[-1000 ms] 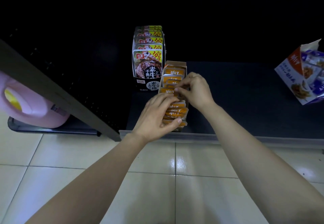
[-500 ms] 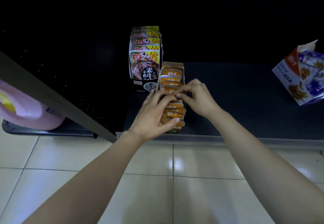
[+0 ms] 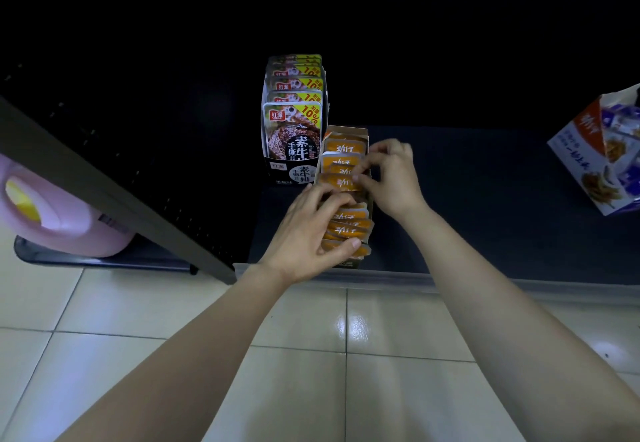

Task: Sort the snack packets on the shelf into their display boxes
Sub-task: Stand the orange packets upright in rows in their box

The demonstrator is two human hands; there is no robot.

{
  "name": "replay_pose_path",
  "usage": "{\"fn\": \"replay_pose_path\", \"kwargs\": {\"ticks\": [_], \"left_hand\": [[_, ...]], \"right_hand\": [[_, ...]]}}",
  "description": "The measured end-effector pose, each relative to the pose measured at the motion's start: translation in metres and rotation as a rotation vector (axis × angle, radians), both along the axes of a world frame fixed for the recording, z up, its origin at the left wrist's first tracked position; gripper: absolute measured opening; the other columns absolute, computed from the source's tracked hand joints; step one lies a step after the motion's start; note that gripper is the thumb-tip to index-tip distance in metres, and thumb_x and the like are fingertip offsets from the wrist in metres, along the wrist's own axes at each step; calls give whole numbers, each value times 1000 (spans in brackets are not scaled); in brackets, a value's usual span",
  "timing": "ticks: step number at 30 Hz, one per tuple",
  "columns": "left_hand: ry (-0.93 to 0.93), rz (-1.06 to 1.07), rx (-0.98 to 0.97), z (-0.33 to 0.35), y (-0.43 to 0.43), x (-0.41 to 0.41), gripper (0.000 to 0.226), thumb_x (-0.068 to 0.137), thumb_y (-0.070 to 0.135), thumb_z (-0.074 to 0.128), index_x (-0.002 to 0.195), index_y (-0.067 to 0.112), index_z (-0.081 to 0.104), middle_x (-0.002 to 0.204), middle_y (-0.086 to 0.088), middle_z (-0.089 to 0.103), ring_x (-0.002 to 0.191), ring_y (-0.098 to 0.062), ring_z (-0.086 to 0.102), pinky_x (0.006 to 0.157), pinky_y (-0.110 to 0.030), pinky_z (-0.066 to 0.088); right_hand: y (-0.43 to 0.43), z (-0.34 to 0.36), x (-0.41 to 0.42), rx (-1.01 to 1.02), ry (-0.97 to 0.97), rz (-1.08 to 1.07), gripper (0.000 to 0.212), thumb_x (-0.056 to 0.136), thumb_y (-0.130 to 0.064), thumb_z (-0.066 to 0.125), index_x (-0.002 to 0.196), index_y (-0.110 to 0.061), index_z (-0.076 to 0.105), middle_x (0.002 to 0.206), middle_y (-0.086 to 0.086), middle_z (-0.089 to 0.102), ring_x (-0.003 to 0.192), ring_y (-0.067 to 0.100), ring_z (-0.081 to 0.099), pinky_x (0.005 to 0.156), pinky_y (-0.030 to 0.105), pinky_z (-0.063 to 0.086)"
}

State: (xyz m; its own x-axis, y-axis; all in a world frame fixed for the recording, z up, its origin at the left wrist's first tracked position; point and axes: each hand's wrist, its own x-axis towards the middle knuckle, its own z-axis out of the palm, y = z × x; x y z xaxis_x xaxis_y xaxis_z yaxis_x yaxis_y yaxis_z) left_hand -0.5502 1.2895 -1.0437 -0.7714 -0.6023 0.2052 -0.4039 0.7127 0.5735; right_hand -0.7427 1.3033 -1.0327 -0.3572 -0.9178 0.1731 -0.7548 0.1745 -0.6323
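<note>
A narrow display box (image 3: 347, 131) of orange snack packets (image 3: 346, 147) stands on the dark bottom shelf (image 3: 467, 220), running front to back. My left hand (image 3: 304, 237) grips the front bunch of orange packets, fingers over their tops and thumb against the frontmost packet. My right hand (image 3: 393, 178) pinches the top edge of an orange packet in the middle of the row. Left of it stands a taller box of black packets (image 3: 292, 130) with yellow corner labels.
A white, blue and orange display box (image 3: 602, 154) stands tilted at the right end of the shelf. A slanted dark shelf upright (image 3: 114, 192) rises at left, with a pink jug (image 3: 52, 213) beyond it. Pale floor tiles (image 3: 311, 355) lie below the shelf edge.
My right hand has shifted back along the row and now pinches a middle packet. My left hand stays on the front packets. The view has shifted a little.
</note>
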Motion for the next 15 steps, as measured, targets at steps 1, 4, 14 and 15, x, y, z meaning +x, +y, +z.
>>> {"fn": "replay_pose_path", "kwargs": {"ticks": [1, 4, 14, 15], "left_hand": [[-2, -5, -6, 0, 0, 0, 58, 84, 60, 50, 129, 23, 49, 138, 1, 40, 125, -18, 42, 105, -42, 37], [-12, 14, 9, -1, -1, -1, 56, 84, 61, 48, 129, 27, 47, 147, 0, 34, 135, -21, 36, 111, -45, 33], [-13, 52, 38, -1, 2, -2, 57, 82, 62, 49, 129, 30, 48, 154, -3, 23, 140, -22, 28, 114, -45, 26], [-8, 54, 42, -1, 2, -1, 57, 82, 62, 49, 129, 31, 48, 155, -4, 21, 140, -20, 28, 114, -43, 26]], "right_hand": [[-1, 2, 0, -41, -28, -2, 9, 81, -20, 76, 89, -16, 74, 121, 6, 51, 120, 23, 39, 101, 39, 39], [-3, 5, 0, -61, -15, 8, 9, 78, -21, 79, 86, -17, 76, 121, 6, 51, 119, 25, 40, 100, 41, 39], [13, -5, -4, -114, 131, 97, 8, 82, -18, 74, 89, -17, 71, 97, 1, 63, 102, 23, 47, 85, 36, 34], [15, -6, -5, -105, 117, 101, 8, 84, -19, 72, 92, -18, 69, 95, 1, 61, 100, 22, 47, 83, 32, 32]]}}
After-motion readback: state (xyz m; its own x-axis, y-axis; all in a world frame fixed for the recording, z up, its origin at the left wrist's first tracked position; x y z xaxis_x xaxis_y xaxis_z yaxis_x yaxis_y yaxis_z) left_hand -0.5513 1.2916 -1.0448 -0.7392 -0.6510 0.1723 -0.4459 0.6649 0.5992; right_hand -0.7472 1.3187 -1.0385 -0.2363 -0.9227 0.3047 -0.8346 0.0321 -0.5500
